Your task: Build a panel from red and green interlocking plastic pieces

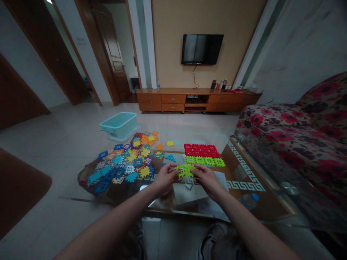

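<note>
Arms, bare, two, reaching forward across the near edge of the glass-topped worktop [245, 185], forearms converging toward its middle.

Left hand [165, 177]: fingers curled, pinching the left side of the green interlocking plastic cluster [185, 170].
Right hand [206, 180]: fingers curled, pinching the right side of the same cluster. Both hands are raised above the worktop, knuckles up, with the cluster held between them.

White paper sheets [189, 193]: on the worktop, directly under the hands.
Green row of joined tiles [204, 161]: on the worktop, just beyond the held cluster.
Red block of joined tiles [201, 150]: on the worktop, touching the far side of the green row.
Multicoloured loose tiles [121, 162]: heaped at the worktop's left end, just beside the left hand, some spilling over the far edge.
Plastic water bottle with blue cap [249, 201]: lying at the worktop's right side, well apart from the right hand.
Turquoise plastic basket [118, 125]: on the tiled floor, beyond the worktop's far left corner.
Floral sofa [287, 133]: along the worktop's right edge.
Wooden TV cabinet [197, 100]: well beyond the worktop's far edge, below a wall-mounted television [202, 49].
</note>
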`<action>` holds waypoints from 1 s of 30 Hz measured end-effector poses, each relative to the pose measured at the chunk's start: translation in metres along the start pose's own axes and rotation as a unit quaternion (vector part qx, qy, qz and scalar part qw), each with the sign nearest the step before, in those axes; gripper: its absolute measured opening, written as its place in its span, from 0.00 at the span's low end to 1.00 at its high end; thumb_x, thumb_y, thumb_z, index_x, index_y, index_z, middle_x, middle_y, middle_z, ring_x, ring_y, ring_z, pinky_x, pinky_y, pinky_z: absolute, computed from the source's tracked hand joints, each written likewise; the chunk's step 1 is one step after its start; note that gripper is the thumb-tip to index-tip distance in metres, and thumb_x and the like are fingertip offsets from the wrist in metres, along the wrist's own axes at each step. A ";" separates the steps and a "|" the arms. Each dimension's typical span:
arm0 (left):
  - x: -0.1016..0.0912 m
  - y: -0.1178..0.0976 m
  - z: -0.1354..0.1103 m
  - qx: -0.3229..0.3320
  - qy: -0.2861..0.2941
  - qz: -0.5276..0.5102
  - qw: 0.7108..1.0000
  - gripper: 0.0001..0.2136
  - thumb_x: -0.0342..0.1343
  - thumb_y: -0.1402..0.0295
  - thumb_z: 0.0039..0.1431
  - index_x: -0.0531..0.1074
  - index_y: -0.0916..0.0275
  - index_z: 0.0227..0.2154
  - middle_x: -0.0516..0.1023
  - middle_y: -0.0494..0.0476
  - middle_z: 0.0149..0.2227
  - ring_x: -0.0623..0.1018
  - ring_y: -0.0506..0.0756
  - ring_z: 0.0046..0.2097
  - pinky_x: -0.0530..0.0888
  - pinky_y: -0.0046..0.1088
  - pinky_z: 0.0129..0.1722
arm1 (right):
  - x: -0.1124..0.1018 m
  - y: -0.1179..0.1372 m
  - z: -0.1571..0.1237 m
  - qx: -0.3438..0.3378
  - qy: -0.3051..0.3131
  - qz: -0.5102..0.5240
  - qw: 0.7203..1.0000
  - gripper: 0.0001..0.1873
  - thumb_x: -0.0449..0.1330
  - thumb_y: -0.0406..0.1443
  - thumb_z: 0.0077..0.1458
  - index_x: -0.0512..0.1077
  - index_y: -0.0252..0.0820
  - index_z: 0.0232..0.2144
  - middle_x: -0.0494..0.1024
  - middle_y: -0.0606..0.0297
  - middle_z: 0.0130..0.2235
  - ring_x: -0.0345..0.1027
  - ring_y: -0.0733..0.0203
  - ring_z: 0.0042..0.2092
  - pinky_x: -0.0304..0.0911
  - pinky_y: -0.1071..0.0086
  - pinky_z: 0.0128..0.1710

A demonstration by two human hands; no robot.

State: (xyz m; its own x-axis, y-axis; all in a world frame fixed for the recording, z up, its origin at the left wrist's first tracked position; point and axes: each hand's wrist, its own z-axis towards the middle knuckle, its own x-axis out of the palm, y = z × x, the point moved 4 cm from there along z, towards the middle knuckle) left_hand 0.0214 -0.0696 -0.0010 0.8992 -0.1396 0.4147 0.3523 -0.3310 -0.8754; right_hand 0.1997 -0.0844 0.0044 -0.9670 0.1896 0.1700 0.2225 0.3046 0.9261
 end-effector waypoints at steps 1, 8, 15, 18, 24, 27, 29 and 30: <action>-0.002 0.001 0.002 0.006 -0.007 0.001 1.000 0.20 0.70 0.65 0.43 0.68 0.63 0.36 0.75 0.50 0.28 0.76 0.49 0.29 0.75 0.28 0.34 | 0.000 0.000 0.000 0.000 -0.001 0.005 1.000 0.19 0.70 0.34 0.43 0.75 0.40 0.40 0.80 0.63 0.33 0.70 0.65 0.30 0.66 0.75 0.24; -0.009 0.003 0.006 0.034 -0.041 0.024 0.998 0.25 0.74 0.62 0.36 0.65 0.60 0.34 0.70 0.45 0.26 0.73 0.48 0.26 0.71 0.24 0.27 | -0.001 0.002 0.000 -0.001 -0.016 0.015 1.000 0.18 0.70 0.33 0.42 0.74 0.41 0.38 0.79 0.63 0.32 0.71 0.65 0.30 0.67 0.76 0.23; -0.003 -0.002 0.000 0.006 -0.027 0.007 1.000 0.23 0.73 0.67 0.41 0.72 0.62 0.40 0.75 0.56 0.38 0.78 0.52 0.35 0.77 0.32 0.36 | 0.000 0.000 0.001 -0.008 0.001 0.037 0.999 0.19 0.71 0.32 0.40 0.72 0.43 0.37 0.75 0.68 0.28 0.70 0.65 0.27 0.70 0.73 0.27; -0.002 -0.001 0.000 0.010 -0.021 0.016 1.000 0.20 0.73 0.64 0.40 0.73 0.64 0.36 0.77 0.58 0.37 0.79 0.53 0.35 0.76 0.29 0.34 | 0.002 0.000 0.000 -0.010 0.010 0.045 0.999 0.21 0.71 0.31 0.39 0.72 0.43 0.38 0.71 0.72 0.26 0.69 0.67 0.26 0.72 0.72 0.29; -0.004 0.003 0.000 -0.015 -0.026 0.021 0.999 0.21 0.72 0.63 0.42 0.69 0.63 0.36 0.79 0.57 0.32 0.79 0.54 0.33 0.78 0.33 0.34 | 0.009 0.009 -0.009 -0.026 0.032 0.071 0.997 0.28 0.68 0.30 0.39 0.71 0.46 0.46 0.74 0.70 0.32 0.72 0.64 0.32 0.74 0.67 0.36; -0.005 0.004 0.001 -0.017 -0.028 0.018 0.999 0.21 0.72 0.64 0.42 0.69 0.62 0.36 0.79 0.57 0.31 0.79 0.54 0.32 0.78 0.34 0.35 | 0.010 0.010 -0.009 -0.010 0.029 0.094 0.995 0.25 0.67 0.30 0.40 0.71 0.46 0.44 0.76 0.67 0.35 0.74 0.62 0.35 0.74 0.66 0.37; -0.005 0.005 0.002 -0.019 -0.029 0.018 0.999 0.21 0.72 0.64 0.42 0.70 0.63 0.36 0.80 0.57 0.31 0.80 0.54 0.32 0.79 0.34 0.35 | 0.007 0.009 -0.008 0.003 0.016 0.092 0.996 0.22 0.67 0.32 0.41 0.71 0.45 0.42 0.77 0.66 0.35 0.73 0.62 0.34 0.74 0.67 0.34; -0.005 0.005 0.002 -0.020 -0.029 0.019 0.999 0.21 0.72 0.63 0.42 0.70 0.63 0.36 0.80 0.57 0.32 0.80 0.54 0.32 0.79 0.33 0.35 | 0.006 0.008 -0.007 0.008 0.009 0.083 0.996 0.20 0.68 0.33 0.41 0.71 0.45 0.40 0.77 0.67 0.34 0.73 0.62 0.33 0.72 0.69 0.31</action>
State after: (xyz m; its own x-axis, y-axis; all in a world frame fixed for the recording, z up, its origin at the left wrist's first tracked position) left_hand 0.0194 -0.0686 -0.0078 0.9257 -0.0999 0.3648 0.3071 -0.3644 -0.8791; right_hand 0.1948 -0.0875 0.0148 -0.9189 0.2212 0.3267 0.3814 0.2856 0.8792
